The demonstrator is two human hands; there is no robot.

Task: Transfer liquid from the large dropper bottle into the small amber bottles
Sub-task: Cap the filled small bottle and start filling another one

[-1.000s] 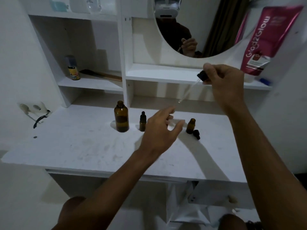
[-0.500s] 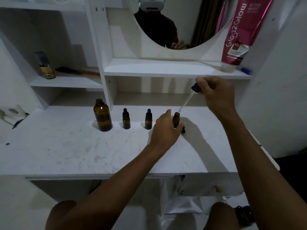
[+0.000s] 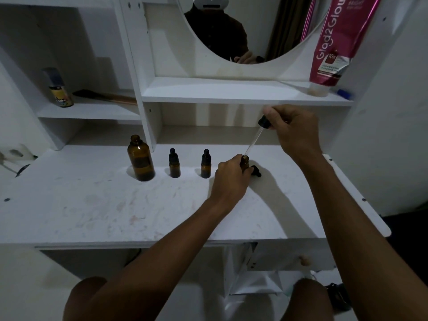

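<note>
While the right hand (image 3: 294, 133) pinches the black rubber top of the dropper (image 3: 256, 139) between thumb and fingers, its thin glass tube slants down and to the left, and the tip is at the mouth of a small open bottle (image 3: 245, 161), touching it or just inside; I cannot tell which. The left hand (image 3: 231, 179) is closed around this small bottle and keeps it upright on the white desk (image 3: 92, 205), so most of the bottle is hidden behind the fingers. Just beside it on the right lies a small black cap (image 3: 256, 171), probably the cap of this bottle. Further left stand two more small amber bottles, one (image 3: 206, 167) near the left hand and another (image 3: 174, 166) beyond it, both with black caps on. The large amber bottle (image 3: 140, 158) stands at the left end of the row, open, with dark liquid inside. I judge that the step in hand is the filling of the third small bottle. The next move calls for a slow squeeze of the rubber top while the tip is kept inside the narrow mouth, because a small slip would put drops on the desk.
</note>
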